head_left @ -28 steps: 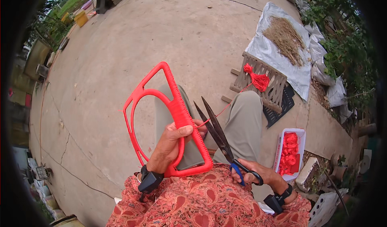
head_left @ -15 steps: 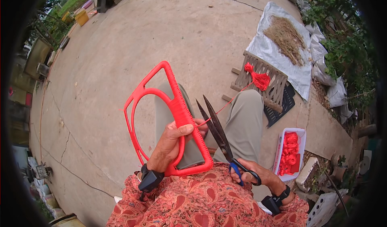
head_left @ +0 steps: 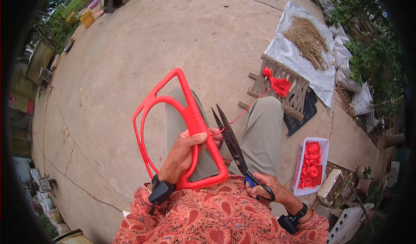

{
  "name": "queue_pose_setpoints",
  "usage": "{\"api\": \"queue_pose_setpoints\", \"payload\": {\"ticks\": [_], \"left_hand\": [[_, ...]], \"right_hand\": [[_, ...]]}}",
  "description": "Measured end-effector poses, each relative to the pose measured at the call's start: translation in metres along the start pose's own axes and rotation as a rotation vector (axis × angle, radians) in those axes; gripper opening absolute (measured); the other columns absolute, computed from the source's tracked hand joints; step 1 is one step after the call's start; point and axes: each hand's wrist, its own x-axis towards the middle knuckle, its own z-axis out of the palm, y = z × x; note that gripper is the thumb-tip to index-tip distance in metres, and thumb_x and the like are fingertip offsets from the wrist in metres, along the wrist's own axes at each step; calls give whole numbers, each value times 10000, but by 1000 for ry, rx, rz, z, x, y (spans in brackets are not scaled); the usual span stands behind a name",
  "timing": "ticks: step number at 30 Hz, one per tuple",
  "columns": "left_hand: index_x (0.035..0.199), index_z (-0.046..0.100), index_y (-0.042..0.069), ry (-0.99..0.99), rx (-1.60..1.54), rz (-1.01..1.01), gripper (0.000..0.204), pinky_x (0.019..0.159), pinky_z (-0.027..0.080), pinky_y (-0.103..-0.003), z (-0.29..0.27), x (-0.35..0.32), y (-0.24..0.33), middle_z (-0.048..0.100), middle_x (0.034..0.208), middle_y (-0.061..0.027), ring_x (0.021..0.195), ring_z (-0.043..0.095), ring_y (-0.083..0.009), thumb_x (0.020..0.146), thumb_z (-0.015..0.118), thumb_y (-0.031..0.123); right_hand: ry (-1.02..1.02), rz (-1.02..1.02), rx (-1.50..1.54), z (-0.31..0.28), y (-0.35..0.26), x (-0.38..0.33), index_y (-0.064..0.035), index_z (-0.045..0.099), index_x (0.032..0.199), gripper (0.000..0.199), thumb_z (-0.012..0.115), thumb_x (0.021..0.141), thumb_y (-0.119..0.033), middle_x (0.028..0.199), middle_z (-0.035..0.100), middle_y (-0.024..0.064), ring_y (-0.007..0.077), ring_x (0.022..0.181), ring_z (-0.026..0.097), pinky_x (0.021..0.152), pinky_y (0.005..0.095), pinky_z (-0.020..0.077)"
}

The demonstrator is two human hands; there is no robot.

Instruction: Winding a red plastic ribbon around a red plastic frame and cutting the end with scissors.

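Note:
My left hand (head_left: 181, 152) is closed round the lower part of a red cord-wrapped frame (head_left: 193, 116), rectangular with a curved ring inside, tilted above my knees. Its thumb presses the wound bar; fingertips show past the far side. A thin red cord (head_left: 248, 110) leaves that bar near these fingertips. It runs to a red hank of cord (head_left: 279, 86) on a slatted wooden stool (head_left: 269, 64). In my right hand (head_left: 272, 187) are scissors (head_left: 234, 146) with dark blades and blue-black handles. Their blades are slightly apart and point up, crossing the cord; whether it lies between them I cannot tell.
At right stands a white plastic box (head_left: 297, 174) of red cord bundles. A black grid mat (head_left: 308, 109) lies beside the stool, and a pale sheet (head_left: 284, 34) carries dried plant matter (head_left: 307, 40). White sacks (head_left: 362, 101) line the greenery. A yellow bucket (head_left: 87, 19) stands far left.
My right hand and the scissors have shifted slightly left, and the blade tips are a little closer together. The cord near the frame now bends more. The frame has dropped very slightly.

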Motion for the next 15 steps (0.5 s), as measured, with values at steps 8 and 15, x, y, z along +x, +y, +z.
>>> {"api": "queue_pose_setpoints", "payload": {"ticks": [8,15], "left_hand": [[1127,561,-104,-4,9,-8,443,942,509,-393,0,1,-2,607,1156,-206,1045,619,-280,807,718,159],[1134,554,-119,-26,18,-9,451,970,487,-416,-2,2,-4,593,1185,-231,1091,601,-303,819,704,167]], "right_hand": [[8,-58,-21,3,5,3,-49,542,1025,499,663,844,-498,753,523,-28,42,662,464,532,197,358],[120,-121,-127,12,5,6,-43,536,968,379,662,882,-390,716,530,-23,38,648,463,546,196,366]]}}
